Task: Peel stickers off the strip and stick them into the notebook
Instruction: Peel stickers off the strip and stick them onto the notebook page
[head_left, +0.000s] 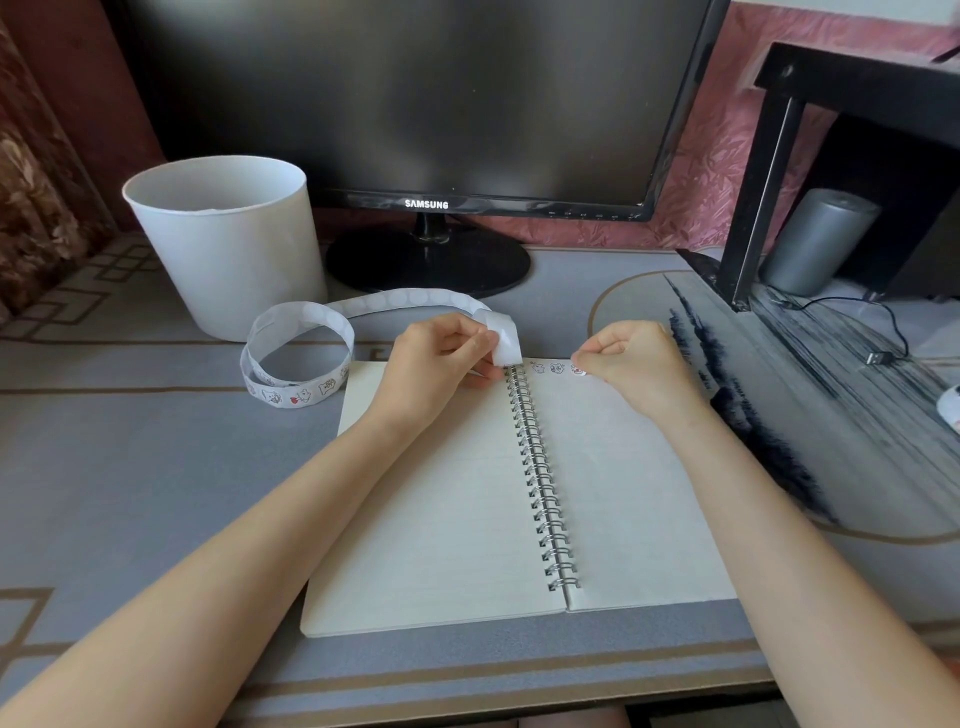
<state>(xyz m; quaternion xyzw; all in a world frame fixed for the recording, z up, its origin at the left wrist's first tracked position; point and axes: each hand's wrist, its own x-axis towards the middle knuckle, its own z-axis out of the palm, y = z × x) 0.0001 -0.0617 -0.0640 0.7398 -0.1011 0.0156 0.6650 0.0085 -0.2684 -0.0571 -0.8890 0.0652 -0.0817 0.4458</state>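
- My right hand (631, 364) hides most of the sticker (578, 370) it pinches onto the notebook (613, 483) page's far edge.
- My left hand (441, 358) pinches the strip (298, 353), looping left.
- I can't see inside the white bin (228, 244).

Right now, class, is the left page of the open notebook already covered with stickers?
No: the left page is blank, and the only stickers sit along the top edge of the right page.

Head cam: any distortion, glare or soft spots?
Head view: wide-angle bowing, so the monitor edges and desk border lines lean and curve; soft daylight, faint shadows, dim reflections on the dark screen, no hard glare; hands and notebook sharp, stickers too small to read, smeared texture on the right.
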